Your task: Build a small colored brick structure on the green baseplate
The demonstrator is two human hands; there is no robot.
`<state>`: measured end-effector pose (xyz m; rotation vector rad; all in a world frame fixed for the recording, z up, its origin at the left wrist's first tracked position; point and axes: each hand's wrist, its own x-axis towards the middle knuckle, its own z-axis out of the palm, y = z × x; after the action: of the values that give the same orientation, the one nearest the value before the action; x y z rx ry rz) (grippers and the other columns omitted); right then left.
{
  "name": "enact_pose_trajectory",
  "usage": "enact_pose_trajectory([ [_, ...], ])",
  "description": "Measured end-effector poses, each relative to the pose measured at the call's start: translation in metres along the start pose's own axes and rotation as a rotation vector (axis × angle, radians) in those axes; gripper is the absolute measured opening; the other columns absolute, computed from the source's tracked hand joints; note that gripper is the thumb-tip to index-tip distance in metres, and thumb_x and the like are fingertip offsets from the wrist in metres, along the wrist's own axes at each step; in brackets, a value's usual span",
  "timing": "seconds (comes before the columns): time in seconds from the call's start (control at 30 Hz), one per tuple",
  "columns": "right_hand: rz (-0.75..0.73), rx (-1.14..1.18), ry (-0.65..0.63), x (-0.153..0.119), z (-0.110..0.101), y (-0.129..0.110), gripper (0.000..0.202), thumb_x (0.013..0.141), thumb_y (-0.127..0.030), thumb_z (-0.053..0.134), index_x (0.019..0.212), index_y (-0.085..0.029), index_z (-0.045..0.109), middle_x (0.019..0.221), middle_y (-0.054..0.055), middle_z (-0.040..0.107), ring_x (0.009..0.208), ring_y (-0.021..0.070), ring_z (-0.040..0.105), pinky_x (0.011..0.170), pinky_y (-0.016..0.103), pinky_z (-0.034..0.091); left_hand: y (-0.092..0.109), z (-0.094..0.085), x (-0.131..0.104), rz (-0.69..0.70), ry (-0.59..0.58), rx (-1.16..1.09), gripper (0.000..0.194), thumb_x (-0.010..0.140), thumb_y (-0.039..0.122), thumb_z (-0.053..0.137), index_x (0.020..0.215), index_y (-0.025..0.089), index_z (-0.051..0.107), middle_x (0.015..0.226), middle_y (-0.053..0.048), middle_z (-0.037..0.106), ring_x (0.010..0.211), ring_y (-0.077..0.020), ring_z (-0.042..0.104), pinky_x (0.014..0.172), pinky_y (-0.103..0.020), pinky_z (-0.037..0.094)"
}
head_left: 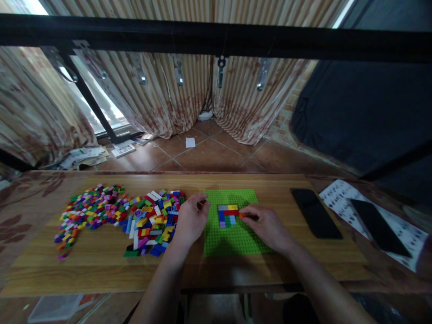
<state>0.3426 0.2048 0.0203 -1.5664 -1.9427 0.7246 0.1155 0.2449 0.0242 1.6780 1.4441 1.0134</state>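
A bright green baseplate [216,245] lies on the wooden table. Near its middle, several bricks sit joined side by side: a red brick [231,213], a yellow brick [232,207], and blue, purple, green and light blue ones. My right hand [268,225] pinches a small orange brick [242,216] at the right end of the red brick; whether it is pressed down cannot be seen. At the plate's left edge hovers my left hand [193,218], its fingers bent and thumb and fingertip slightly apart, with nothing visible between them.
Left of the plate are a pile of larger bricks [157,220] and a pile of small bricks [97,204]. A black phone-like slab [316,213] lies on the right, with another dark device [380,227] on a printed sheet [340,191] beyond it. A dark bar [216,38] crosses above the table.
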Motion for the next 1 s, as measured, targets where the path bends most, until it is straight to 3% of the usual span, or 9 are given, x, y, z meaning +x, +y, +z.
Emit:
enact_pose_trajectory([
  [0.2,-0.038,0.0,-0.03,0.002,0.006,-0.002,0.013,0.086,-0.017,0.057,0.089,-0.02,0.069,0.087,0.003,0.067,0.08,0.0167,0.062,0.077,0.031,0.047,0.007,0.016,-0.002,0.003,-0.111,0.238,0.023,0.083,0.017,0.054,0.102,0.014,0.067,0.093,-0.008,0.071,0.075,-0.0161,0.065,0.073,-0.027,0.049],
  [0.47,-0.085,0.021,-0.034,0.003,0.008,-0.004,0.013,0.084,-0.011,0.06,0.085,-0.02,0.069,0.089,0.004,0.063,0.084,0.0159,0.061,0.078,0.03,0.046,0.003,0.025,-0.002,0.01,-0.152,0.284,0.022,0.082,0.017,0.057,0.102,0.014,0.066,0.097,-0.009,0.071,0.081,-0.0175,0.067,0.076,-0.028,0.051],
  [0.77,0.099,0.023,0.054,0.004,0.008,0.002,0.009,0.082,-0.022,0.063,0.087,-0.021,0.07,0.086,0.003,0.069,0.078,0.0178,0.063,0.073,0.032,0.046,0.006,0.025,-0.003,0.019,-0.187,0.297,0.021,0.081,0.015,0.058,0.101,0.013,0.066,0.09,-0.008,0.072,0.077,-0.0178,0.067,0.072,-0.028,0.051],
  [1.0,0.188,0.127,0.06,0.005,0.016,0.004,0.015,0.079,-0.021,0.065,0.094,-0.021,0.069,0.088,0.002,0.073,0.081,0.0178,0.066,0.076,0.032,0.048,0.006,0.027,-0.004,0.009,-0.209,0.303,0.023,0.081,0.017,0.059,0.103,0.013,0.066,0.086,-0.007,0.072,0.076,-0.018,0.067,0.071,-0.028,0.05],
])
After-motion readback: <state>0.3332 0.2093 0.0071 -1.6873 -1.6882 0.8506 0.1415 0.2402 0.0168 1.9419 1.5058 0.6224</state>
